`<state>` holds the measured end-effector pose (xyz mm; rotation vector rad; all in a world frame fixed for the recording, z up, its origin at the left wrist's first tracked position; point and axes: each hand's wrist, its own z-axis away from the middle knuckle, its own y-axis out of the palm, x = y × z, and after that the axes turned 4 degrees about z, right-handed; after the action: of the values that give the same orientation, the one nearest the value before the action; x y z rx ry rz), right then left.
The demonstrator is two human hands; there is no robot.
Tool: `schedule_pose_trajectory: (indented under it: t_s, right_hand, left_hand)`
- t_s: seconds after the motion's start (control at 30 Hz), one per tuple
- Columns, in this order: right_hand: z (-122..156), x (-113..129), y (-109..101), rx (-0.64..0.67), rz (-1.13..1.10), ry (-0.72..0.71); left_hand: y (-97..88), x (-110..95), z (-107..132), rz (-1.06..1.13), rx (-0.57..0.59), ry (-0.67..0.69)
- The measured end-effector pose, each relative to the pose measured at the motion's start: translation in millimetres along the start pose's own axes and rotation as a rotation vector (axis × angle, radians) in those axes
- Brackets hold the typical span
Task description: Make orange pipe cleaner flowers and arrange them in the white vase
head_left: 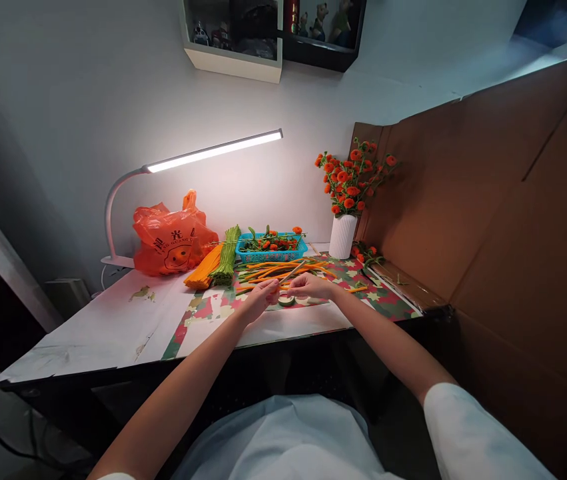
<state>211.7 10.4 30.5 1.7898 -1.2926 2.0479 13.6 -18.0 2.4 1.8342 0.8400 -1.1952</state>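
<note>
My left hand is closed in a pinch over the front of the table, with a thin, pale stick slanting up and right out of its fingers. Close beside it, my right hand is also pinched. What its fingertips hold is too small to make out. Just below the fingers lies a small roll of green tape. Behind both hands, loose orange and green pipe cleaners are spread over the patterned table cover.
Bundles of orange pipe cleaners and green pipe cleaners lie left of a blue basket of orange flowers. An orange plastic bag sits under the desk lamp. A white vase stands by the cardboard wall.
</note>
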Motion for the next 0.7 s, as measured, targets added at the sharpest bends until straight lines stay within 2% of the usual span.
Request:
schedule_pose_trajectory:
  t_s: [0.1, 0.2, 0.27, 0.37, 0.43, 0.53, 0.7]
  right_hand:
    - [5.7, 3.2, -15.2, 0.072, 0.011, 0.062]
    - [5.8, 7.8, -30.3, 0.032, 0.166, 0.101]
    - [2.6, 12.7, -34.4, -0.02, 0.322, 0.106]
    - [-3.1, 23.7, -28.8, -0.153, 0.498, 0.048]
    - [-5.3, 32.6, -19.6, -0.254, 0.577, -0.016]
    - [-4.5, 45.6, -3.9, -0.384, 0.726, -0.091]
    - [4.4, 56.7, 21.0, -0.508, 0.908, -0.117]
  left_hand:
    - [-2.9, -1.5, 3.6, -0.119, 0.089, -0.027]
    - [-2.5, 0.1, 8.0, -0.391, 0.164, -0.053]
    - [-0.4, 2.1, 9.3, -0.608, 0.183, -0.022]
    - [2.8, 4.2, 8.1, -0.849, 0.135, 0.078]
    - [3.3, 4.8, 6.5, -0.917, 0.055, 0.125]
    - [0.2, 6.3, 4.3, -0.867, -0.027, 0.145]
    - [-8.0, 12.2, 0.2, -0.503, -0.1, 0.039]
